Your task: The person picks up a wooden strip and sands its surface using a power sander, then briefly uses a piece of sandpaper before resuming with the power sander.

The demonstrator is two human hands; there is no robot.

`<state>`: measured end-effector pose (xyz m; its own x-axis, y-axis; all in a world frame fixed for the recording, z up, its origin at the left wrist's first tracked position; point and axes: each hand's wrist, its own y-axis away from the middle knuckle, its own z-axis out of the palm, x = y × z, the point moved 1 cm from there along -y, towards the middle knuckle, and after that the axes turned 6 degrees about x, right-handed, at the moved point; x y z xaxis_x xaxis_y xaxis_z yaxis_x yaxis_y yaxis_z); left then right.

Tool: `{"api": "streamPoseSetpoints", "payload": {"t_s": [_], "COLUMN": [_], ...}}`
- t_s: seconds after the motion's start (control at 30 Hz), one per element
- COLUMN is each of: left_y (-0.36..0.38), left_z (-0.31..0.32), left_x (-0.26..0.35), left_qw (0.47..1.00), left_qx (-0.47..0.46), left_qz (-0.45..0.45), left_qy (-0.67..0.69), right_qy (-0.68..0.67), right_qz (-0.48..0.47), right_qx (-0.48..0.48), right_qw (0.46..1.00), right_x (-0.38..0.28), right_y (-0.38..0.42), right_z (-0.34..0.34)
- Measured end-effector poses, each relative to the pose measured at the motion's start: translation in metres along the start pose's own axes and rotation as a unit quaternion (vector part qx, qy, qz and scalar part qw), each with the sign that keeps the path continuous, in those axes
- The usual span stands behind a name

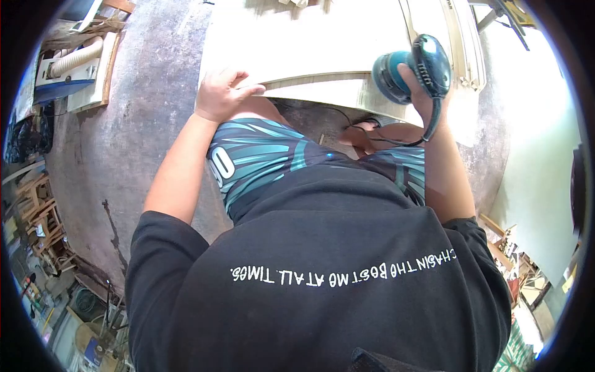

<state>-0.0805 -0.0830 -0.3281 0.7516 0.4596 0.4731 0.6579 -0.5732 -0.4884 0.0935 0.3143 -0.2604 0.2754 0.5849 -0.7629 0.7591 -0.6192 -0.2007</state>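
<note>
My right hand point(419, 99) is wrapped round a teal and black power sander point(432, 65), which is tilted on its side at the near right edge of a pale wooden board point(310, 40). The sander's round head point(390, 77) faces left, and its black cord point(427, 133) loops down past my wrist. My left hand point(221, 96) rests at the board's near left corner, thumb stretched along the edge and fingers apart; it holds no tool. Whether the sander's pad touches the board cannot be made out.
Thin wood strips point(462, 46) lie along the board's right side. A machine with a ribbed hose point(74, 59) stands at the far left. Wood offcuts point(43, 211) are piled on the left of the concrete floor point(136, 136), with more scraps point(502, 248) at the right.
</note>
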Motion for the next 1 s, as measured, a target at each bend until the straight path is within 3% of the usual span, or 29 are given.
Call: {"api": "streamPoseSetpoints", "payload": {"t_s": [0.13, 0.17, 0.33, 0.37, 0.57, 0.6, 0.73, 0.77, 0.83, 1.0], "left_y": [0.003, 0.003, 0.001, 0.001, 0.0, 0.001, 0.002, 0.002, 0.001, 0.004], "left_z": [0.003, 0.003, 0.0, 0.0, 0.004, 0.003, 0.005, 0.005, 0.004, 0.01], "left_x": [-0.006, -0.005, -0.001, -0.002, -0.004, -0.003, -0.003, -0.002, -0.002, -0.007], "left_qw": [0.999, 0.999, 1.0, 1.0, 0.999, 1.0, 1.0, 1.0, 0.999, 0.999], "left_qx": [0.002, 0.008, 0.006, 0.008, 0.007, 0.003, -0.01, -0.013, -0.018, -0.005], "left_qz": [0.034, 0.039, 0.026, 0.027, 0.031, 0.029, 0.016, 0.02, 0.029, 0.03], "left_qy": [-0.023, -0.022, 0.003, 0.003, -0.001, -0.004, -0.005, -0.009, -0.016, -0.018], "right_qy": [0.025, -0.061, 0.041, -0.014, -0.128, -0.066, -0.058, 0.003, -0.029, -0.041], "right_qz": [-0.019, -0.006, -0.071, -0.067, -0.096, -0.074, 0.018, 0.017, -0.007, -0.019], "right_qx": [-0.078, -0.103, -0.221, -0.253, -0.196, -0.211, -0.144, -0.119, -0.059, -0.047], "right_qw": [0.996, 0.993, 0.972, 0.965, 0.967, 0.972, 0.988, 0.993, 0.998, 0.998], "right_x": [-0.024, -0.033, -0.092, -0.097, -0.092, -0.094, -0.059, -0.05, -0.001, 0.026], "right_y": [0.01, 0.016, 0.022, 0.02, 0.014, 0.01, -0.001, -0.006, -0.017, -0.025], "right_z": [0.027, 0.038, 0.09, 0.098, 0.123, 0.116, 0.08, 0.064, 0.053, 0.009]}}
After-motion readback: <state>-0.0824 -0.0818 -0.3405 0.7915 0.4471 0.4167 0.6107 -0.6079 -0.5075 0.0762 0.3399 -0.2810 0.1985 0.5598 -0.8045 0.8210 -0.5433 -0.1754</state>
